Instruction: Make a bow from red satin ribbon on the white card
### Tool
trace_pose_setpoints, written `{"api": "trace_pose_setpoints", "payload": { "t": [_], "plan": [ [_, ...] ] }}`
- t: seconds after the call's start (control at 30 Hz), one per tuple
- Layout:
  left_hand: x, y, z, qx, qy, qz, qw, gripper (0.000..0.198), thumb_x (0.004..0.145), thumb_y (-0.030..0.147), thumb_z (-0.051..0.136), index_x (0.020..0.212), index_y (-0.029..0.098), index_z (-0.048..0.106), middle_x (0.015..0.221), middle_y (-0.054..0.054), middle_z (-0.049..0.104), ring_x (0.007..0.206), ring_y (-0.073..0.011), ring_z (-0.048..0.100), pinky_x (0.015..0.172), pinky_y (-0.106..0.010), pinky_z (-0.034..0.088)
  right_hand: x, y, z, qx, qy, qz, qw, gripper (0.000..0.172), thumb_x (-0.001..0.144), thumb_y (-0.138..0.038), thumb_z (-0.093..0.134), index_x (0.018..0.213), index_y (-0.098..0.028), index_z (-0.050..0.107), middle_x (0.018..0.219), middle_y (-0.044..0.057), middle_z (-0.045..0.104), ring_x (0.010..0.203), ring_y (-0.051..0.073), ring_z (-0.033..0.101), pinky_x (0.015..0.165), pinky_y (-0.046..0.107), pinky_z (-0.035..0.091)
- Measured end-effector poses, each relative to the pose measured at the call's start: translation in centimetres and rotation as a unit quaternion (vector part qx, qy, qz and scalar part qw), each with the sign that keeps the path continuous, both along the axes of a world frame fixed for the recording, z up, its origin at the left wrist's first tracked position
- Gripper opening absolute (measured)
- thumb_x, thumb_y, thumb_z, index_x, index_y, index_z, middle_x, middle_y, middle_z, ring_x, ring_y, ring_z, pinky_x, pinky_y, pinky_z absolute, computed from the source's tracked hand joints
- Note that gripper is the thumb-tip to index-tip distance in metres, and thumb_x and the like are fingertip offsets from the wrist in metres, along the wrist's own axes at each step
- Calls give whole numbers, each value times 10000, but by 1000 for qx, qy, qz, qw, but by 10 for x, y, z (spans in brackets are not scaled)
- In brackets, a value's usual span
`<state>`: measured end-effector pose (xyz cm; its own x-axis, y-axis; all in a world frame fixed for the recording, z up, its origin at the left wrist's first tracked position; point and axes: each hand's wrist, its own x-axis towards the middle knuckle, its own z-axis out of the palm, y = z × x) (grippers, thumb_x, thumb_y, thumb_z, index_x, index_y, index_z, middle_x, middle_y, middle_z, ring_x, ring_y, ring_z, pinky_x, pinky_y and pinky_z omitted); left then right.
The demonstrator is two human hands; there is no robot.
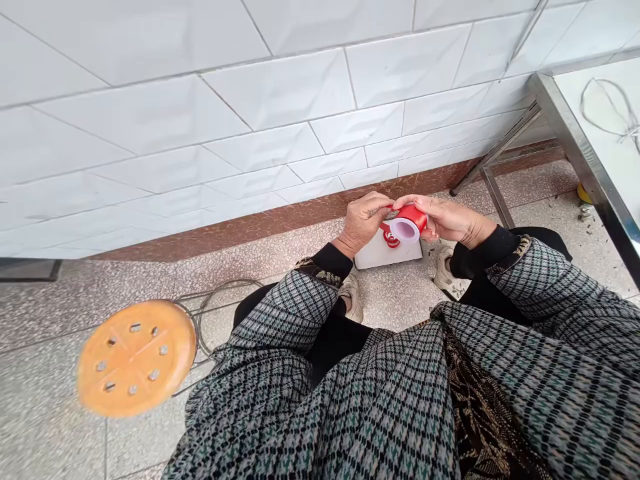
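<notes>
The person sits low, leaning forward, with a red roll (410,222) held up in the air between the knees, above a white box (397,257) that lies on the floor (50,307). The right hand (450,219) is cupped round the roll, fingers curled over its far side. The left hand (363,221) is closed at the roll's left edge, thumb and fingertips pinching what looks like its loose end, though the exact grip is hidden behind the fingers. A red strand (391,239) curls down from the roll onto the box lid.

As I judge it, the pinch on that end is the weak spot. If it slips, the end could fall back onto the roll, or the roll could drop onto the box and run off across the floor. The hanging strand might also twist or catch on the shoes (353,293) set either side of the box.

Off to the right a steel-edged surface (583,150) stands on thin legs, with a loop of pale wire (630,135) lying on its white top. On the near left sits a round orange stool (136,357), with a wire hoop beside it. The far wall (200,113) is white tile over a brown skirting, and the floor is speckled stone with some litter under the surface.
</notes>
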<state>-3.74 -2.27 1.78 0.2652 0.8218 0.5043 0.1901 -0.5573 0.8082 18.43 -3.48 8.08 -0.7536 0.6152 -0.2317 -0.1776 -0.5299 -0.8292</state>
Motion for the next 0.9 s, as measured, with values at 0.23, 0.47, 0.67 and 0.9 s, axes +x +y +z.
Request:
{"api": "trace_pose_setpoints", "payload": {
  "t": [0.23, 0.47, 0.67, 0.9],
  "plan": [
    [-8, 5, -1, 92, 56, 76, 991, 208, 993, 271, 597, 991, 229, 801, 977, -52, 817, 982, -170, 753, 932, -357, 592, -1, -1, -4, 9, -56, -5, 998, 517, 892, -557, 762, 1204, -194, 569, 634, -70, 548, 430, 67, 410, 391, 181, 310],
    [-6, 5, 8, 28, 118, 94, 988, 282, 890, 114, 534, 1036, 203, 758, 1064, -69, 786, 1000, -191, 699, 949, -406, 568, -3, 0, -3, 50, -136, -10, 989, 378, 922, -522, 731, 1058, -189, 616, 651, -51, 566, 435, 58, 382, 385, 183, 289],
    [-6, -10, 27, -271, 210, 60, 938, 443, 928, 400, 520, 565, 181, 647, 560, -63, 633, 597, -176, 591, 710, -348, 511, -5, 2, -3, 64, -174, -34, 982, 278, 960, -444, 683, 1053, -190, 624, 645, -50, 556, 422, 59, 377, 368, 182, 275],
    [14, -28, 3, -582, -69, -162, 794, 769, 858, 877, 411, 861, 188, 751, 737, -116, 754, 694, -208, 699, 677, -324, 555, -6, 1, -4, 79, -193, -15, 978, 214, 989, -407, 635, 1060, -208, 602, 603, -64, 546, 405, 65, 399, 372, 175, 294]
  ]
}}
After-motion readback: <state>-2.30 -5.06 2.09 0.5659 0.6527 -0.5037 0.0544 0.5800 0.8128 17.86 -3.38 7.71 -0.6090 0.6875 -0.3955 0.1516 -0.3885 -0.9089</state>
